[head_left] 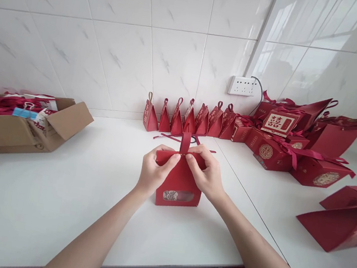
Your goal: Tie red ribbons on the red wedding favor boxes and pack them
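A red gift box (179,176) stands upright on the white table, with an oval window low on its front and a red ribbon loop (185,143) rising from its top edge. My left hand (157,169) pinches the left side of that top edge, thumb in front and fingers behind. On the other side my right hand (205,169) grips the edge the same way. Both thumbs nearly meet just below the loop. The fingertips behind the box are hidden. Loose dark red ribbons (164,136) lie on the table behind it.
Several small red boxes with loops (177,120) stand in a row by the tiled wall. At left is a cardboard box (7,135) of ribbons. Larger red boxes (274,153) pile up at right, below a power socket (242,86). Another red box (347,217) lies near the right edge.
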A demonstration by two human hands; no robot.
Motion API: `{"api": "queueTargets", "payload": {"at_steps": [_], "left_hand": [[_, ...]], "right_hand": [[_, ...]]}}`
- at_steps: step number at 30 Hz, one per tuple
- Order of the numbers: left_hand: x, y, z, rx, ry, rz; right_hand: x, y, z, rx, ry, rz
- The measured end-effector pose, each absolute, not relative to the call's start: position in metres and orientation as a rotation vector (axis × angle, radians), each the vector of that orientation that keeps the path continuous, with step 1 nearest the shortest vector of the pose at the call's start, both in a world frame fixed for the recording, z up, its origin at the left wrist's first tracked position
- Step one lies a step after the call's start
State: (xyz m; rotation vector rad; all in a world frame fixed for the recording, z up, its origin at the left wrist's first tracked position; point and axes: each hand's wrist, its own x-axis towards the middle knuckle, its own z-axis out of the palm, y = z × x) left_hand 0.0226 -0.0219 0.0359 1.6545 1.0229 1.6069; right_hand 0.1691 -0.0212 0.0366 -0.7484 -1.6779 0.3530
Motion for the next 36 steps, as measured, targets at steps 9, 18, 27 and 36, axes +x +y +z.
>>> {"api": "queueTargets", "payload": {"at_steps": [9,18,27,36], "left_hand": [[-0.003,0.009,-0.007,1.728,1.006,1.267],[0.003,0.008,0.002,1.496,0.887,1.128],[0.004,0.013,-0.003,1.280,0.865,1.314],[0.010,0.001,0.002,1.566,0.982,1.548]], "right_hand": [[0.194,0.009,0.008,-0.861,-1.678,0.994],[0.196,0.016,0.010,-1.017,-1.325,1.229],[0.192,0.020,0.004,-0.854,-1.064,1.643],[0.186,0.010,0.012,-0.646,-0.872,2.036]]}}
